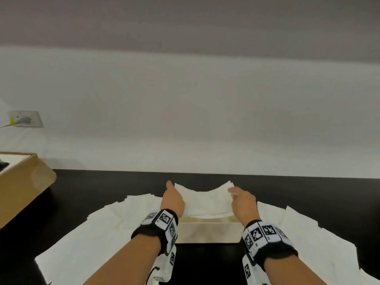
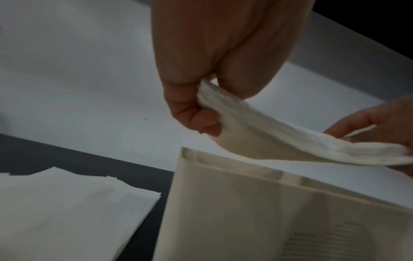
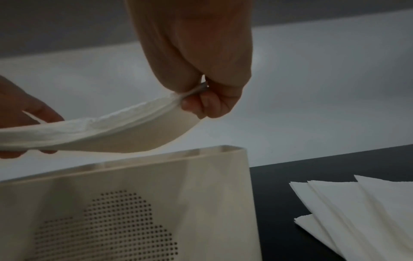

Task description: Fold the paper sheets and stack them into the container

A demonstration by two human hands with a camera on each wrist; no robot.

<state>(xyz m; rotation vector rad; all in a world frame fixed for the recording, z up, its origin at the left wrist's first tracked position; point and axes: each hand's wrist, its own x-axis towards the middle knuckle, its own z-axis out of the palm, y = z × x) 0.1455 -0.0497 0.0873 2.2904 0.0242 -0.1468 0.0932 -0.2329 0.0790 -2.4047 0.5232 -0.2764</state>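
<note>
A folded white paper sheet (image 1: pixel 205 200) sags between both hands just above the open top of a cream box-shaped container (image 1: pixel 207 231) at the table's middle. My left hand (image 1: pixel 172 197) pinches the sheet's left end, fingers curled under it (image 2: pixel 201 121). My right hand (image 1: pixel 242 202) pinches the right end (image 3: pixel 208 104). The sheet (image 2: pixel 279 139) (image 3: pixel 100 130) bows downward in the middle. The container's wall (image 3: pixel 134 203) has a patch of small perforated holes. Its inside is hidden.
Unfolded white paper sheets fan out on the black table to the left (image 1: pixel 98 231) and right (image 1: pixel 312 239) of the container. A cardboard box (image 1: pixel 22 182) stands at the far left. A white wall (image 1: pixel 185 120) rises behind the table.
</note>
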